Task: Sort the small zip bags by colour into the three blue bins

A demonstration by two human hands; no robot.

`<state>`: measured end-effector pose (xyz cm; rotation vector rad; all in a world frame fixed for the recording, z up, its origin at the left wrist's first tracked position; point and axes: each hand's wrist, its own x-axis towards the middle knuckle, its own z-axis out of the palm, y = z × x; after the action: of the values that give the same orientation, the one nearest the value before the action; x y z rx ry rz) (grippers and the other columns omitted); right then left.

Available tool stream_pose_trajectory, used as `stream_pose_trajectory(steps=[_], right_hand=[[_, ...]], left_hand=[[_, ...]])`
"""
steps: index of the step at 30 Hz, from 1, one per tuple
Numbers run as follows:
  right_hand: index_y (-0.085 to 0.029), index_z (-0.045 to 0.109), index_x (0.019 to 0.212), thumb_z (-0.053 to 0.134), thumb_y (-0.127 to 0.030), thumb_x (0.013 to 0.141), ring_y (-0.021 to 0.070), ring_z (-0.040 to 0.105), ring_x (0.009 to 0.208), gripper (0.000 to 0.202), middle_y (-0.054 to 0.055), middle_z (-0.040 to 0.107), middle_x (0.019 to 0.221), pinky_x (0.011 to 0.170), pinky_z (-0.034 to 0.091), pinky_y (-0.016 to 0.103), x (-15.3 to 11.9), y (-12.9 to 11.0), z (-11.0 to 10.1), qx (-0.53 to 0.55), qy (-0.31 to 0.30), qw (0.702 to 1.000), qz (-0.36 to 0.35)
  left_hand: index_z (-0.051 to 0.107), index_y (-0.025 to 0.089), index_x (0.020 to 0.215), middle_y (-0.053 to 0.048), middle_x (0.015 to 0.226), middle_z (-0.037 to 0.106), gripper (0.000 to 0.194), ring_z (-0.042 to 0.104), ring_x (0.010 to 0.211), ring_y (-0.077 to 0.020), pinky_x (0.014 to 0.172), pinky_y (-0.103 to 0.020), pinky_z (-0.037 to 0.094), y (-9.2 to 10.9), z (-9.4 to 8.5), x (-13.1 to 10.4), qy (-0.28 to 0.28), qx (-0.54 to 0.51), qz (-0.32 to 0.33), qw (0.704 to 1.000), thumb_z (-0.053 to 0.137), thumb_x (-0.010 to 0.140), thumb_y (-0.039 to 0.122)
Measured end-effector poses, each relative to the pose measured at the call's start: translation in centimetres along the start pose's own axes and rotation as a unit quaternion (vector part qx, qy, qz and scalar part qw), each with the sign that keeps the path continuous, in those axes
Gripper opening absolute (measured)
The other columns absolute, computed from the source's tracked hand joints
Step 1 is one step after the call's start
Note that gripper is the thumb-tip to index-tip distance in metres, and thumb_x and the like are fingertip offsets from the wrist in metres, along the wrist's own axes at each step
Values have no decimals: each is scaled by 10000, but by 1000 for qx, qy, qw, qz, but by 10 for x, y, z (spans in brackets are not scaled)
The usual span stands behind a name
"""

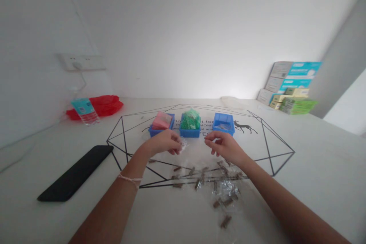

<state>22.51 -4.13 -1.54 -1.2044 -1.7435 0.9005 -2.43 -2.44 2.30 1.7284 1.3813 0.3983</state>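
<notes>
My left hand (167, 142) is closed on a small clear plastic packet (183, 144), just in front of the left and middle blue bins. My right hand (221, 144) has its fingers curled but apart, with nothing seen between them, in front of the right blue bin (223, 117). That bin holds a few clear packets low inside. Pink paper squares (162, 120) fill the left blue bin (156, 132). Green crinkled material (190, 119) is heaped in the middle blue bin (190, 133). Many small brown pieces in clear wrap (228, 201) lie scattered nearer me.
A black flat object (76, 173) lies at the left. Behind it are a red plastic bag (107, 105) and a clear blue-labelled pack (85, 111). Stacked boxes (297, 74) and green packs (297, 105) stand at the back right of the white table (323, 160).
</notes>
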Motion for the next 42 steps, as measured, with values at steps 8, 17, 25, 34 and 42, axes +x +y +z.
stream_pose_trajectory(steps=[8,17,25,34,42], right_hand=[[-142,709,763,708,-280,771,71,565,477,138,16,697,686,444,462,177,-5,-8,6,137,-152,965,163],[-131,671,695,694,-182,771,62,529,449,95,15,668,630,410,445,161,-6,-3,2,247,-108,932,241],[-138,690,752,719,-196,780,83,591,458,70,36,711,633,427,485,162,-6,-5,2,256,-97,932,240],[-136,755,743,802,-269,673,135,676,634,157,57,740,713,567,541,223,2,4,7,204,-26,972,112],[-178,775,737,758,-302,664,166,643,643,145,39,736,700,526,483,249,7,19,9,53,19,998,-5]], left_hand=[[661,137,939,-69,773,754,488,708,675,-191,708,-353,569,5,33,11,-121,-230,20,965,896,512,174],[747,113,746,-80,730,750,353,724,710,-198,852,-378,578,-8,30,24,-67,-295,-11,953,944,483,240],[737,127,802,-71,690,740,307,686,608,-161,623,-278,531,2,26,15,-46,-229,-24,972,865,594,312],[749,129,771,-95,787,761,257,700,736,-182,742,-318,553,1,27,15,-25,-239,9,971,860,573,252],[724,147,760,-64,737,745,261,680,692,-171,649,-278,509,-3,33,23,7,-165,37,986,832,546,251]])
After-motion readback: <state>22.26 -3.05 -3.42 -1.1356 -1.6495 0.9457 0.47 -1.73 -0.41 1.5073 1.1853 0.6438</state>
